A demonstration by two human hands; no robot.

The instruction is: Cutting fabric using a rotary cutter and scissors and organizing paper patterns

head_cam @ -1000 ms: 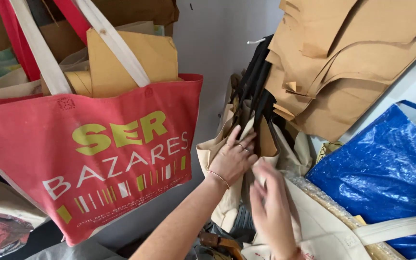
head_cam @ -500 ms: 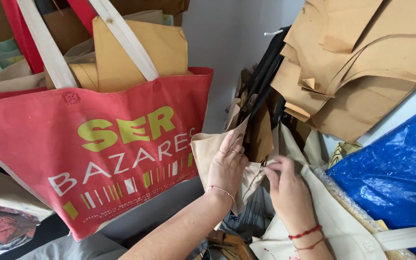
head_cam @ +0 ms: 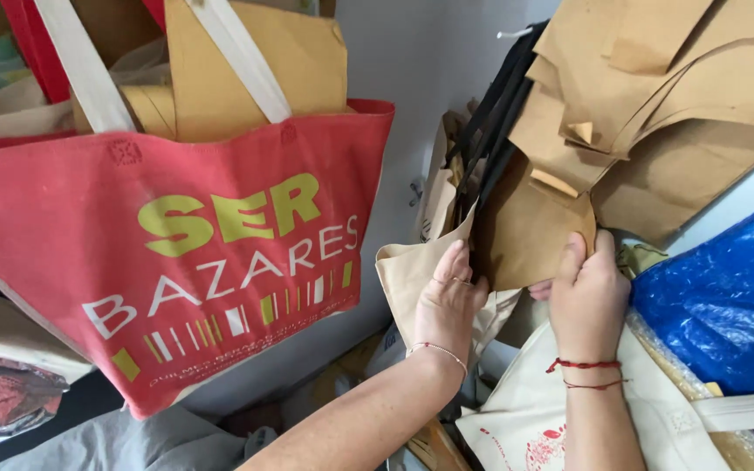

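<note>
My left hand (head_cam: 448, 301) presses against a beige cloth bag (head_cam: 405, 277), fingers pushed in beside a brown paper piece (head_cam: 530, 231). Gripping that paper piece's lower right corner is my right hand (head_cam: 588, 295), thumb on the front. The paper hangs among black straps (head_cam: 492, 131) and more brown paper cut-outs (head_cam: 656, 105) pinned up on the wall. A thin bracelet is on my left wrist and red cords on my right.
A big red tote bag (head_cam: 176, 253) with white handles hangs at the left, stuffed with yellow-brown paper. A blue plastic bag (head_cam: 726, 296) sits at the right. A cream printed tote (head_cam: 534, 419) lies below my hands. The grey wall (head_cam: 421, 61) is behind.
Both hands rose and moved into the hanging stack. My right hand took hold of the brown paper piece, and my left hand pushed the beige bag aside.
</note>
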